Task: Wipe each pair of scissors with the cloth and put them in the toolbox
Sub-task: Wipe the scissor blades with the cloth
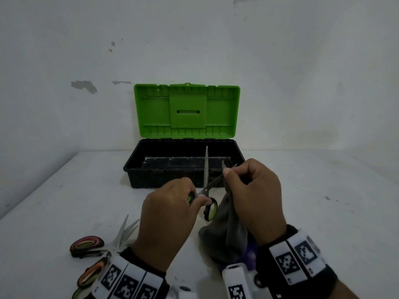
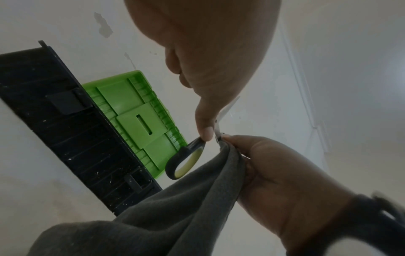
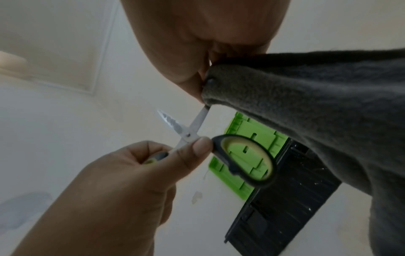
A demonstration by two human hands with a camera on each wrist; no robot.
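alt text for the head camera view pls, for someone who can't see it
Over a white table, the left hand holds open green-handled scissors by one handle while the right hand pinches a grey cloth around one blade. Behind stands an open toolbox with a green lid, its black tray apparently empty; more scissors lie at lower left.

A plain white wall (image 1: 280,61) stands behind a white tabletop (image 1: 323,201). The wall has grey patches of chipped paint (image 1: 85,86) on its left side. The tabletop is scuffed with small dark marks. The light is dim and even.
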